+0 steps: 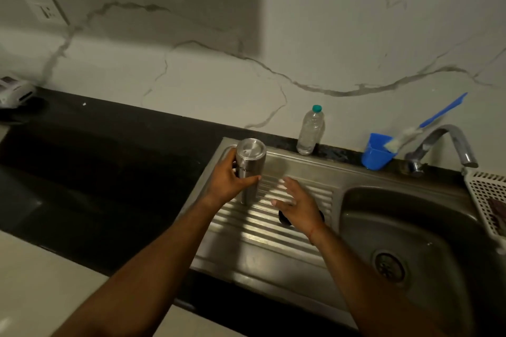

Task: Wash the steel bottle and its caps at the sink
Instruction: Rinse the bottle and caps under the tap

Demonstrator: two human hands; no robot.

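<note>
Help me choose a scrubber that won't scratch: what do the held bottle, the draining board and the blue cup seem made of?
Bottle: brushed steel, apparently; grey satin sheen, brighter flat top. Draining board: stainless steel, ribbed, with streaky reflections. Blue cup: probably plastic; even opaque colour, soft gloss.
</note>
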